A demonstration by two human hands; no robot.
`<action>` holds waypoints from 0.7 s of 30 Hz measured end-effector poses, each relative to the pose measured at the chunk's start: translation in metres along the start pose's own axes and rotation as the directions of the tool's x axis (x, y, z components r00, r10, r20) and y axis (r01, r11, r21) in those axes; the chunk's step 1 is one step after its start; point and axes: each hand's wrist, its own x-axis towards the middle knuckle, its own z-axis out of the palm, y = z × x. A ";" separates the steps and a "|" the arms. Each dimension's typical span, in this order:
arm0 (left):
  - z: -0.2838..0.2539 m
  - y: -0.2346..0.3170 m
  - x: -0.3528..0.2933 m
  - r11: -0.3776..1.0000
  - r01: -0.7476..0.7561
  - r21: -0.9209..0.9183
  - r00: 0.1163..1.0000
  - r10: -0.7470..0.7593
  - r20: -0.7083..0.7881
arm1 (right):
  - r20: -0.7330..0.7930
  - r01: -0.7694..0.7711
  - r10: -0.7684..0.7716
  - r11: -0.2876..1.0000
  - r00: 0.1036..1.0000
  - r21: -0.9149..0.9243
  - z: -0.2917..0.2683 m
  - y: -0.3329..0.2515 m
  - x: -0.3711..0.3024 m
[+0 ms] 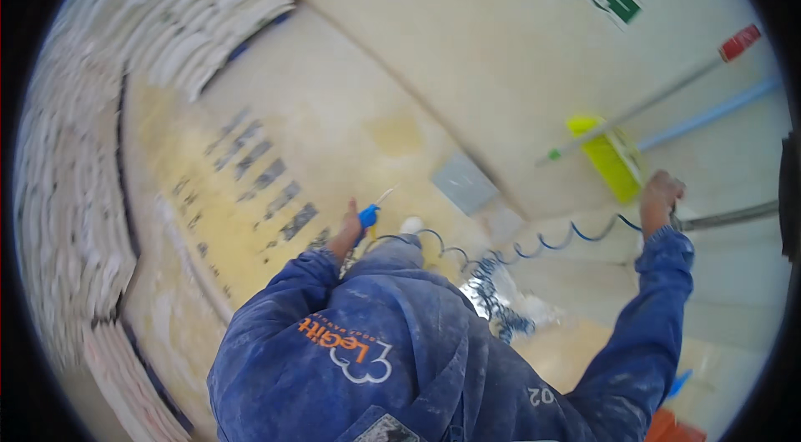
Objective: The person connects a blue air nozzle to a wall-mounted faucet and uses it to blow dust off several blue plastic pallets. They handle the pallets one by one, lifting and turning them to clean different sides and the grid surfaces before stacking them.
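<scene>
My left hand (349, 227) is closed around a blue air blow gun (368, 215) with a thin pale nozzle pointing away from me. A dark blue coiled hose (534, 251) stretches from near the gun across to my right hand (661, 197). That hand is raised at the right by the wall, its fingers curled at the end of a grey pipe (727, 215). What lies inside those fingers is hidden. More hose coils (492, 292) hang bunched beside my body.
Stacked white sacks (75, 192) line the left side. Yellowish powder dusts the floor (250, 229), which has dark stripe markings (260, 171). A yellow broom head (607, 160) and long handles (709, 114) lean by the wall at right. A grey square plate (465, 183) is ahead.
</scene>
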 end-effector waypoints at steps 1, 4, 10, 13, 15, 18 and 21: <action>-0.011 -0.003 -0.011 0.998 0.042 -0.038 0.999 -0.043 -0.025 | 0.078 0.027 -0.024 0.999 0.997 -0.037 -0.014 -0.004 -0.002; -0.037 -0.008 -0.042 0.989 0.085 -0.124 0.994 -0.093 -0.064 | 0.013 0.309 -0.309 0.951 0.951 0.015 0.039 -0.021 0.006; -0.062 0.006 -0.079 0.965 0.025 -0.261 0.999 -0.037 -0.039 | -0.535 0.648 -0.450 0.715 0.715 0.264 0.093 -0.118 -0.060; -0.090 -0.002 -0.100 0.846 0.046 -0.531 0.998 -0.063 -0.014 | -0.529 0.753 -0.721 -0.014 0.448 0.657 -0.069 -0.213 -0.204; -0.105 0.001 -0.112 0.719 0.048 -0.693 0.999 -0.019 0.049 | -0.595 0.708 -0.735 -0.228 0.326 0.669 -0.189 -0.241 -0.306; -0.112 0.035 -0.120 0.512 0.069 -0.856 0.991 0.060 0.116 | -0.800 0.749 -0.568 -0.441 0.193 0.494 -0.292 -0.291 -0.385; -0.162 0.044 -0.130 0.425 0.008 -0.905 0.997 0.068 0.040 | -0.695 0.368 -0.717 -0.636 0.042 0.678 -0.392 -0.309 -0.441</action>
